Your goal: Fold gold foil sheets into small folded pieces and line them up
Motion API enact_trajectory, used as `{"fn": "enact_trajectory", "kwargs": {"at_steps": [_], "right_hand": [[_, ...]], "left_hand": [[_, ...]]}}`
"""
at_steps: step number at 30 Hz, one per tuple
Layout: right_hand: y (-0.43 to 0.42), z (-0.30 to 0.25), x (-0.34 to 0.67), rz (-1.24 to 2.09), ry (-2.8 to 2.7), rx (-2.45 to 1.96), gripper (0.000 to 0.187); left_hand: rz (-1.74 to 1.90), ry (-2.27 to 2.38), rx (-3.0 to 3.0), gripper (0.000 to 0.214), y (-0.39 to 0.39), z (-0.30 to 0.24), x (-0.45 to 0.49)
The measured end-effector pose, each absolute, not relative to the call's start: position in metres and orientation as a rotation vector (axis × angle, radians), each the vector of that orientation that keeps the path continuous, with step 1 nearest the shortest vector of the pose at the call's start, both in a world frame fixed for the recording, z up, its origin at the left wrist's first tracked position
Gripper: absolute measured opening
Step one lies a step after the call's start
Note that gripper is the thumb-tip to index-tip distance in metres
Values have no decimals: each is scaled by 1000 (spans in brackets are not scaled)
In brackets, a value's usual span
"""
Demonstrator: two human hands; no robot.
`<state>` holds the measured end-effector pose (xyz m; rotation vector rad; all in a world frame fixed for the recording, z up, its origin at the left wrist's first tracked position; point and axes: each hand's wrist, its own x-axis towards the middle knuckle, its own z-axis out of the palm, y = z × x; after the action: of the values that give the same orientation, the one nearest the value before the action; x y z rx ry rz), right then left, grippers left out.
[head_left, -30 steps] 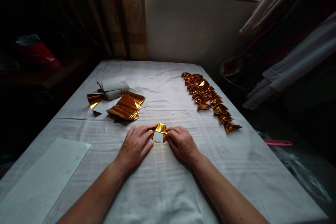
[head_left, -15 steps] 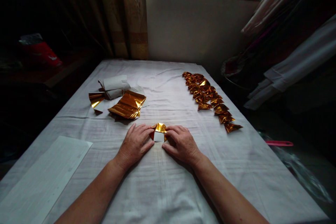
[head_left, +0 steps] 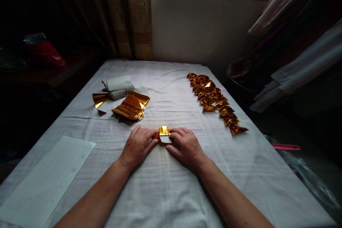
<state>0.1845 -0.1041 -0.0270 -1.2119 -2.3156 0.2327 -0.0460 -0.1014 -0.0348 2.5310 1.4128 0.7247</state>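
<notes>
A small piece of folded gold foil paper, its white underside partly showing, is held at the near middle of the table. My left hand grips its left edge between thumb and fingers. On the opposite edge, my right hand pinches it the same way. Beyond my left hand lies a stack of flat gold foil sheets. Several folded gold foil pieces stand in two slanting rows at the right side of the table.
White paper wrapping and a curled gold foil scrap lie behind the stack. A long white sheet rests at the left on the cloth-covered table. Past the right edge are a pink handle and hanging clothes.
The near side of the foil paper has lifted off the cloth, so its white face looks shorter. Both hands keep their hold; the whole view has shifted slightly.
</notes>
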Motion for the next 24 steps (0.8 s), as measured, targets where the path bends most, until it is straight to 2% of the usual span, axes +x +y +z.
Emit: {"fn": "enact_trajectory", "kwargs": {"at_steps": [14, 24], "right_hand": [[-101, -33, 187, 236, -2270, -1179, 27], [-97, -42, 191, 292, -2141, -1239, 13]], "left_hand": [[705, 1406, 2577, 19, -102, -30, -44], [768, 1422, 2489, 21, -99, -32, -42]]}}
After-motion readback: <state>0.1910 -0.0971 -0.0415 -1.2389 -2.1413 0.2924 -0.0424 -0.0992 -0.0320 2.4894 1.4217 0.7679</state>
